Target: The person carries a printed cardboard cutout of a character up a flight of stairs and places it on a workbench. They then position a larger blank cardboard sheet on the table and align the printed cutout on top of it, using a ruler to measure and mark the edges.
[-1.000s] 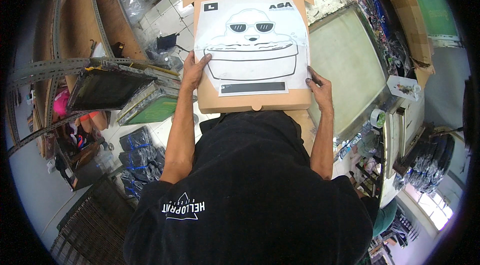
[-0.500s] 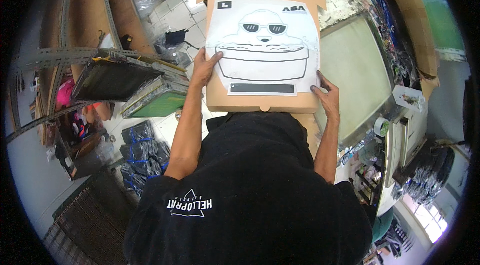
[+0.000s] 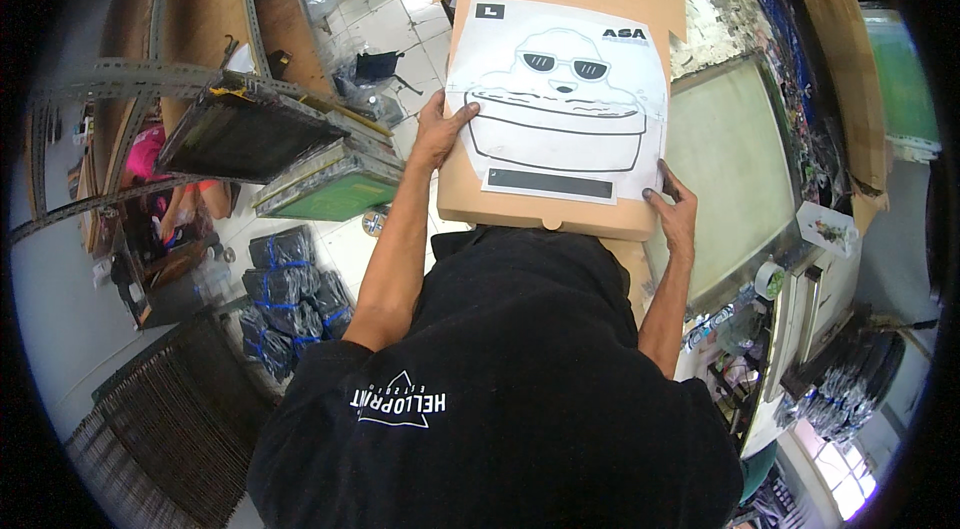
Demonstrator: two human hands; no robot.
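Note:
A brown cardboard box [image 3: 478,204] lies in front of my body, its flap extending toward the top of the view. Over it lies a white sheet [image 3: 555,137] printed with a line drawing of a figure in dark sunglasses above a tub, with a black bar at the bottom. My left hand [image 3: 443,132] grips the left edge, its thumb on top at the sheet's margin. Lower down on the right side, my right hand [image 3: 675,209] holds the opposite edge between thumb and fingers. The fingers under the box are partly hidden.
A large framed pale screen [image 3: 720,154] lies close to the right. Dark and green frames [image 3: 255,139] stack at the left, above several plastic-wrapped black bundles [image 3: 283,274]. A tape roll [image 3: 770,279] stands at the right. Someone in pink [image 3: 148,154] is far left.
Everything has shifted right in the view and tilted slightly clockwise, the room included, so my head has turned. Both hands keep the same grip on the box and sheet.

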